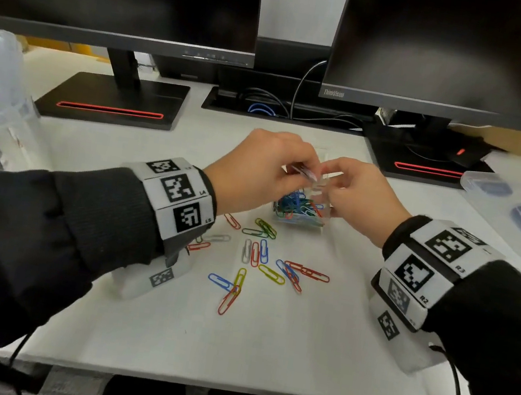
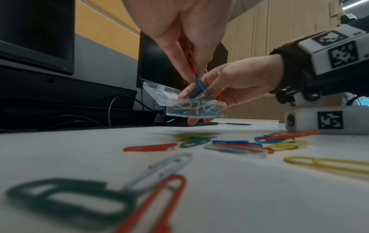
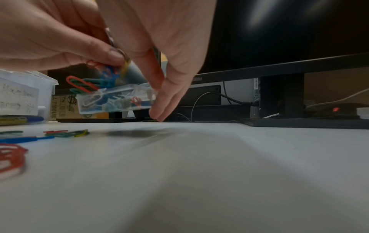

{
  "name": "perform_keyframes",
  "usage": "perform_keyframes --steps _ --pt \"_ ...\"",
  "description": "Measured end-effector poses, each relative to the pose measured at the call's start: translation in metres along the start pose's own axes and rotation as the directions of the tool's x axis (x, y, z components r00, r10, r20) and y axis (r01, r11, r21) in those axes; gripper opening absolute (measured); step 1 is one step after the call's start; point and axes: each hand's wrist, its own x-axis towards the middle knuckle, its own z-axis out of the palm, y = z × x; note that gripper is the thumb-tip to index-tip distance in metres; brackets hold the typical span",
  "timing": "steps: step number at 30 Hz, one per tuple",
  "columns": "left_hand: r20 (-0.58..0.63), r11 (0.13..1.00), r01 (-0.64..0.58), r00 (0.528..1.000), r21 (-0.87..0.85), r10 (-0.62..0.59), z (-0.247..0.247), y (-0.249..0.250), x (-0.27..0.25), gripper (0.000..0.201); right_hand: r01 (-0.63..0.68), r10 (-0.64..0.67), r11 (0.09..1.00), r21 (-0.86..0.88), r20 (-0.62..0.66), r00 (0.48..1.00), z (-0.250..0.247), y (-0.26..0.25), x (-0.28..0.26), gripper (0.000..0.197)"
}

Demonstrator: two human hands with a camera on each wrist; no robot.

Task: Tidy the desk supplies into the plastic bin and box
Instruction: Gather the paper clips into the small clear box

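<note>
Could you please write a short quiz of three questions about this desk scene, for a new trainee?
1. True or false: the small clear box stands flat on the desk.
2. Which hand pinches a bunch of paper clips above the box? A. the left hand B. the right hand C. neither hand
3. Fill the gap: the box's hinged lid is ____.

Key
1. False. In the left wrist view the right hand holds it above the desk, with a shadow under it.
2. A. The right hand holds the box.
3. Open. Loose clips lie on the desk nearer the person.
</note>
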Motion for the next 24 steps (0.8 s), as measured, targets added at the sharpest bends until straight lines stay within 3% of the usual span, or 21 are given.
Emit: perform_keyframes --steps 3,5,7,10,19,24 --pt "0.144 1.000 -0.008 0.990 0.025 0.005 0.000 -0.002 -0.004 0.022 0.012 -0.013 1.000 -0.019 -0.020 1.000 0.000 0.000 0.000 0.028" --pt "0.102 0.999 0.023 0.994 0.041 -0.027 -0.005 -0.004 -0.009 0.028 0.011 -0.012 1.000 -0.020 -0.040 0.999 -0.001 0.001 0.001 0.029" --pt "0.072 0.991 0.111 0.991 0.068 -0.116 -0.008 -0.006 -0.015 0.035 0.016 -0.017 1.000 -0.020 -0.055 0.998 -0.002 0.001 0.001 0.027" --pt "0.180 0.966 0.241 0.950 0.094 -0.254 -0.010 -0.007 -0.021 0.046 0.031 -0.033 0.999 -0.021 -0.079 0.996 -0.002 -0.001 0.000 0.028" --pt "0.142 0.973 0.229 0.964 -0.021 -0.224 -0.012 -0.007 -0.019 0.024 0.061 -0.067 0.997 -0.056 -0.113 0.991 -0.003 -0.002 -0.002 0.028" --pt "0.082 0.982 0.189 0.978 0.024 -0.190 -0.007 -0.011 -0.008 0.024 0.072 -0.074 0.997 -0.029 -0.059 0.996 0.002 -0.004 -0.003 0.030"
